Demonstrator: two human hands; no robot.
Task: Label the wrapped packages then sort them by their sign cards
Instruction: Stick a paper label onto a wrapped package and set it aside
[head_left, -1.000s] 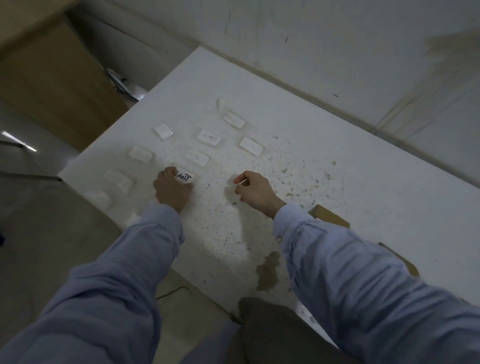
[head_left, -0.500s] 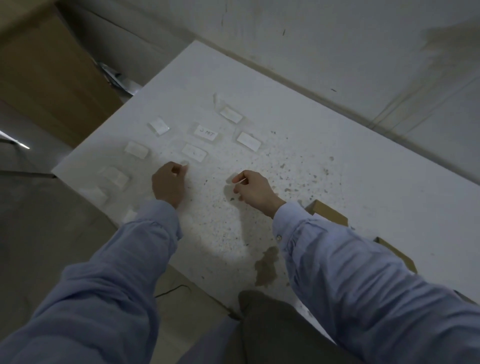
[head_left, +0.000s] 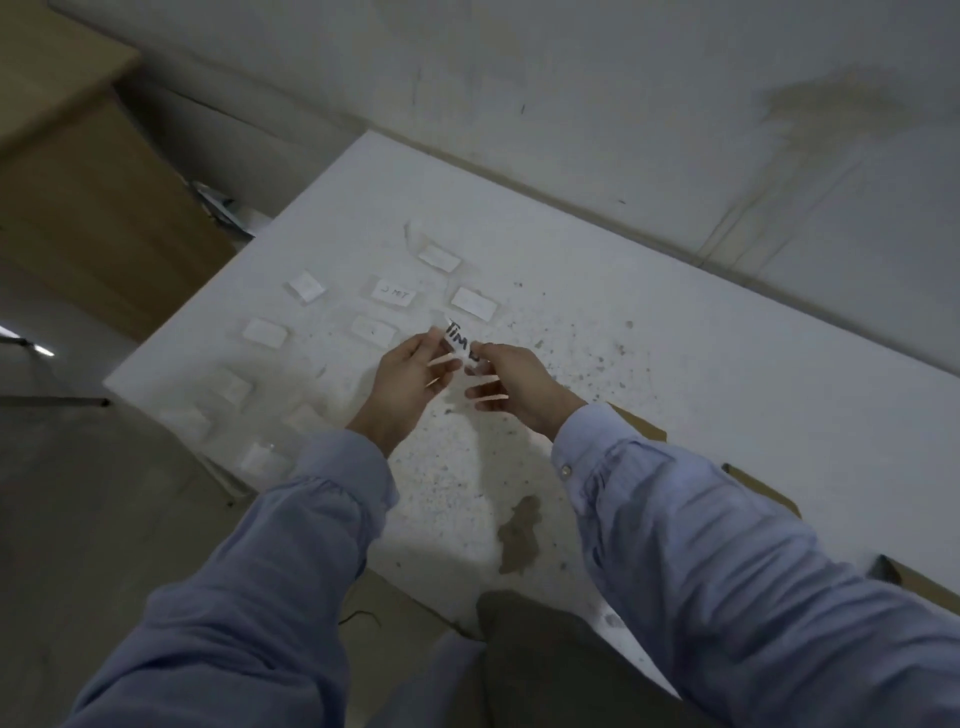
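The white, speckled table (head_left: 727, 364) runs from nine o'clock to four o'clock across the view, with a wooden cabinet (head_left: 78, 208) off its end at ten o'clock; flat cardboard (head_left: 639, 428) lies at the table's near edge at four o'clock from the hands; both hands are raised over the table's middle, the left hand (head_left: 410, 379) pinching the upper end of a slip (head_left: 460, 338) between thumb and forefinger with its other fingers spread, the right hand (head_left: 519, 379) pinching the lower end likewise; around ten small white packages (head_left: 265, 331) lie apart in loose rows from eight o'clock to twelve o'clock of the hands; only one marked package (head_left: 393, 296), at eleven o'clock, shows faint writing; the slip, held clear of the table, reads "TIM" and more that the fingers hide. Labelling looks barely begun, I judge; most packages appear blank, and no sorted groups show, so sorting is all left.
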